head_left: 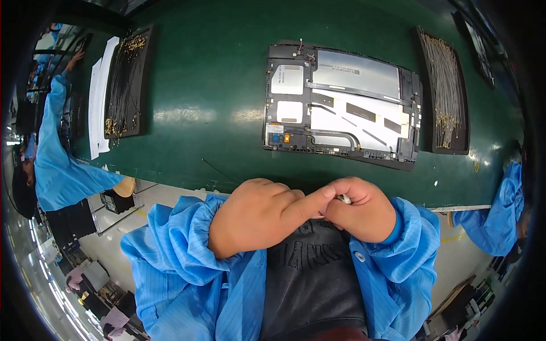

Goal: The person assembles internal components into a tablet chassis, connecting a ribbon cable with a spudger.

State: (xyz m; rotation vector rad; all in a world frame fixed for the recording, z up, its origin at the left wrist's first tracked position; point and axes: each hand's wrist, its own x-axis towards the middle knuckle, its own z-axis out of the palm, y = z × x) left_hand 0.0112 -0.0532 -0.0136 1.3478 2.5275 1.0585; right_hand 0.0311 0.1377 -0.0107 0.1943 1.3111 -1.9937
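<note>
My left hand (pixel 259 217) and my right hand (pixel 364 211) meet at the table's near edge, with the fingertips pressed together. Both are closed. A small whitish piece (pixel 343 199) peeks out between the fingers of my right hand; its kind cannot be made out. The left hand's fingertips are mostly hidden, and so is whatever they pinch. One thin dark wire (pixel 215 168) sticks out over the table beside the left hand; its other end is out of sight. Beyond my hands lies an opened flat electronic device (pixel 355 113), with silver panels, black frame and cables exposed.
A dark tray (pixel 142 85) of thin black cables stands at left, beside white sheets (pixel 98 108). Another tray (pixel 463 108) at right holds grey cables. All rest on the green table (pixel 199 68). Blue-sleeved people (pixel 62 153) sit at both sides.
</note>
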